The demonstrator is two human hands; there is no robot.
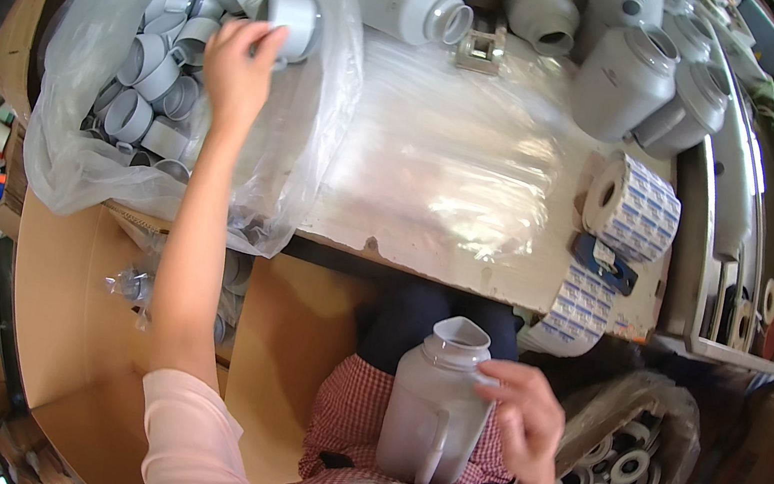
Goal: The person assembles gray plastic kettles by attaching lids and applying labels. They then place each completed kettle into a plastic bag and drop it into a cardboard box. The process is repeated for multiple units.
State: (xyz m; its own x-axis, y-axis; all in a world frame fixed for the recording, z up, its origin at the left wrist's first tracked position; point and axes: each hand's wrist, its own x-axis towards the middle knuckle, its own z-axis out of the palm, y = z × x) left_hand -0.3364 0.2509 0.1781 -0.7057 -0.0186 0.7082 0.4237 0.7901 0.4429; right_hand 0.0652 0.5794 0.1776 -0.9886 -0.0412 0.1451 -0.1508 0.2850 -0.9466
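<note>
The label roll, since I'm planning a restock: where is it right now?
In the head view, the label roll sits on the right of the table, nearer the person than the grey jugs, its strip hanging over the edge.

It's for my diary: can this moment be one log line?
left hand: holds pale grey cup; right hand: loose, at grey jug; jug: in lap, uncapped

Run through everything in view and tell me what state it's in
Jug: mouth up, no lid
Left hand: gripping a grey cup
Right hand: loosely open at the jug
Large bag: open, cups jumbled inside
Label roll: partly unwound, strip hanging over table edge
Small bag: open, rings loose inside
Other jugs: some standing, some lying
</note>
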